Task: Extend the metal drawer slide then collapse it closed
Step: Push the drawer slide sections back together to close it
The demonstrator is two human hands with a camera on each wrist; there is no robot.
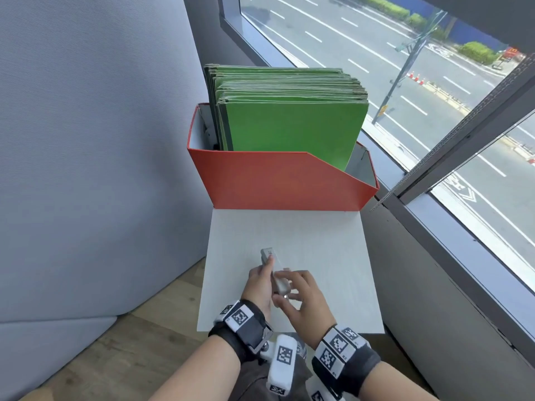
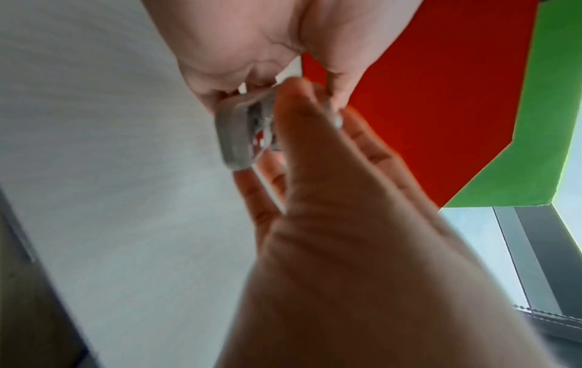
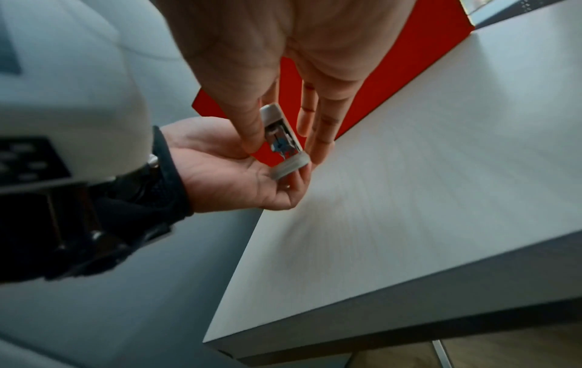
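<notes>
The metal drawer slide is a short grey piece held just above the white table, pointing away from me. My left hand grips it from the left, with the index finger laid along it toward the far end. My right hand pinches its near part from the right. In the right wrist view the slide sits between the right thumb and fingers, its rounded end in the left hand. In the left wrist view the slide is blurred between the left hand and the right hand.
A red file box full of green folders stands at the table's far edge. A grey padded partition is on the left. A window ledge and frame run along the right, above a wooden floor.
</notes>
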